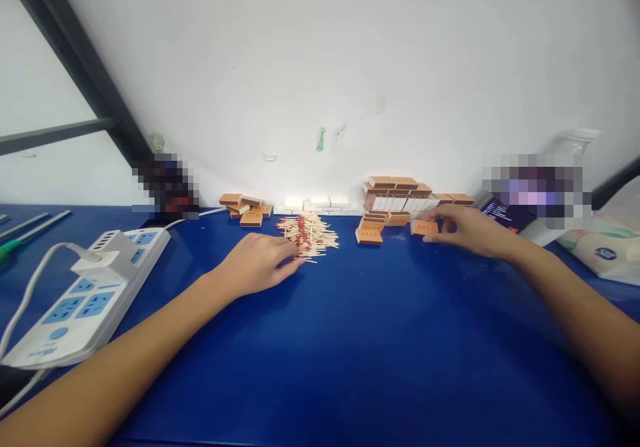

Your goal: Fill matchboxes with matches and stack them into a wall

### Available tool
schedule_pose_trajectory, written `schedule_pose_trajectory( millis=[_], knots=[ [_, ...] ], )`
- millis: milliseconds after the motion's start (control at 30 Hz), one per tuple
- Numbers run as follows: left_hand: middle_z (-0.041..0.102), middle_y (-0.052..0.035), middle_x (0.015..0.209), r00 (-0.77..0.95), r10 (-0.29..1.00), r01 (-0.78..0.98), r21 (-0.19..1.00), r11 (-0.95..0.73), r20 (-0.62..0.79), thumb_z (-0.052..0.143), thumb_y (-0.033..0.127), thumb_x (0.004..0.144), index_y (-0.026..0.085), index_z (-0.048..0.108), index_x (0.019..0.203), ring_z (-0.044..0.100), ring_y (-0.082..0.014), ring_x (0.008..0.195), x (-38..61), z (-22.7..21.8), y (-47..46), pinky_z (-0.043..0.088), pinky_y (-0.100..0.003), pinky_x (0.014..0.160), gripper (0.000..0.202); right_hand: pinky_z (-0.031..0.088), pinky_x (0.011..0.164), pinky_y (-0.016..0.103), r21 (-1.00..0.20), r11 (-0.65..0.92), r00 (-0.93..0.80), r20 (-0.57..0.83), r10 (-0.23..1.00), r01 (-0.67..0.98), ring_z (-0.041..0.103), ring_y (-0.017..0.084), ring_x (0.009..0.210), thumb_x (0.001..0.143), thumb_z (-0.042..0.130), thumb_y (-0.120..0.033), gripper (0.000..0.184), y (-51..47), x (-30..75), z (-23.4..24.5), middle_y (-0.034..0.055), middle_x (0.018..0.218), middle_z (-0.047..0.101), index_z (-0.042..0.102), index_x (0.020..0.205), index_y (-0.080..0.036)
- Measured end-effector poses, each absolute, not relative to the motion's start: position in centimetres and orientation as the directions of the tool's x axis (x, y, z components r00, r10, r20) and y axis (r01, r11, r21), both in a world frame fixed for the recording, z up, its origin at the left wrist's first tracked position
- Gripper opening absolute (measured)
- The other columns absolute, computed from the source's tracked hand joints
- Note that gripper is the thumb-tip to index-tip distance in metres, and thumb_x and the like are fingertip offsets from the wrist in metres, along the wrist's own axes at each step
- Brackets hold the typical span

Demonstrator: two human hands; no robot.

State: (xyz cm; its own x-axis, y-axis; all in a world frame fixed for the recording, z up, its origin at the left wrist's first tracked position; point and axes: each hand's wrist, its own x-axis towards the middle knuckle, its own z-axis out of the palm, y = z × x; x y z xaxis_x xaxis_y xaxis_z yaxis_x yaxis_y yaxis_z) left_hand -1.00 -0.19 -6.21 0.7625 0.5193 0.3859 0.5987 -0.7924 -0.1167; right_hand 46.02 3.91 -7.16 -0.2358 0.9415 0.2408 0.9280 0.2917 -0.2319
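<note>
A loose heap of red-tipped matches (320, 233) lies on the blue table near the wall. My left hand (260, 260) is at the heap's near left edge, its fingers curled and thumb drawn in around some match ends. How many it grips is hidden. On the right, my right hand (463, 228) pinches an orange-brown matchbox (423, 228) between thumb and fingers, at table level. Left of that box, a single matchbox (369, 236) lies beside a few others. Behind them rises a stack of matchboxes (395, 183) with white trays showing.
White matchbox trays (320, 204) line the wall behind the heap. More matchboxes (251, 219) are piled at the left. A white power strip (95, 293) with a cable lies on the left side; a plastic tissue pack (607, 247) stands at the far right.
</note>
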Motion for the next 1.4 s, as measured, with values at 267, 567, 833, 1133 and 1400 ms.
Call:
schedule_pose_trajectory(
  millis=[267, 567, 833, 1133, 1400],
  knots=[
    [0.066, -0.0009, 0.071, 0.763, 0.524, 0.600, -0.112, -0.792, 0.379, 0.048, 0.039, 0.106, 0.019, 0.064, 0.081, 0.061, -0.0152, 0.062, -1.1, -6.3, -0.1, 0.035, -0.032, 0.055, 0.036, 0.052, 0.081, 0.043, -0.191, 0.351, -0.238, 0.447, 0.862, 0.917, 0.063, 0.028, 0.089, 0.094, 0.059, -0.054, 0.034, 4.9, 45.8, -9.6, 0.0152, 0.112, 0.064, 0.060, 0.105, -0.021],
    [0.066, -0.0013, 0.070, 0.764, 0.521, 0.598, -0.116, -0.793, 0.380, 0.047, 0.039, 0.106, 0.019, 0.066, 0.082, 0.062, -0.0154, 0.061, -1.1, -6.2, -0.1, 0.035, -0.032, 0.054, 0.037, 0.051, 0.068, 0.040, 0.038, 0.272, -0.247, 0.558, 0.793, 0.961, 0.066, 0.030, 0.091, 0.101, 0.048, -0.053, 0.039, 3.9, 42.2, -9.5, 0.0145, 0.111, 0.065, 0.066, 0.115, -0.021],
    [0.067, -0.0017, 0.071, 0.761, 0.530, 0.604, -0.111, -0.789, 0.373, 0.047, 0.038, 0.106, 0.019, 0.067, 0.081, 0.061, -0.0151, 0.061, -1.1, -6.0, -0.2, 0.037, -0.030, 0.055, 0.037, 0.043, 0.058, 0.033, 0.185, 0.247, -0.308, 0.517, 0.799, 0.951, 0.064, 0.027, 0.084, 0.104, 0.041, -0.045, 0.039, 4.1, 40.3, -9.4, 0.0147, 0.111, 0.062, 0.064, 0.120, -0.018],
    [0.066, -0.0018, 0.071, 0.766, 0.522, 0.600, -0.124, -0.791, 0.375, 0.047, 0.038, 0.106, 0.019, 0.067, 0.083, 0.061, -0.0156, 0.061, -1.0, -6.0, -0.2, 0.036, -0.032, 0.054, 0.036, 0.049, 0.062, 0.030, 0.187, 0.500, -0.531, 0.395, 0.750, 0.846, 0.059, 0.023, 0.090, 0.099, 0.032, -0.014, 0.059, 4.3, 36.5, -8.3, 0.0137, 0.118, 0.054, 0.051, 0.152, -0.032],
    [0.067, -0.0027, 0.072, 0.768, 0.522, 0.591, -0.097, -0.801, 0.370, 0.046, 0.038, 0.107, 0.018, 0.069, 0.086, 0.060, -0.0152, 0.061, -1.1, -5.9, -0.3, 0.038, -0.031, 0.054, 0.037, 0.053, 0.064, 0.037, 0.061, 0.495, -0.474, 0.410, 0.779, 0.867, 0.061, 0.026, 0.094, 0.094, 0.037, -0.015, 0.058, 4.6, 36.9, -8.9, 0.0155, 0.124, 0.051, 0.053, 0.149, -0.025]
  ],
)
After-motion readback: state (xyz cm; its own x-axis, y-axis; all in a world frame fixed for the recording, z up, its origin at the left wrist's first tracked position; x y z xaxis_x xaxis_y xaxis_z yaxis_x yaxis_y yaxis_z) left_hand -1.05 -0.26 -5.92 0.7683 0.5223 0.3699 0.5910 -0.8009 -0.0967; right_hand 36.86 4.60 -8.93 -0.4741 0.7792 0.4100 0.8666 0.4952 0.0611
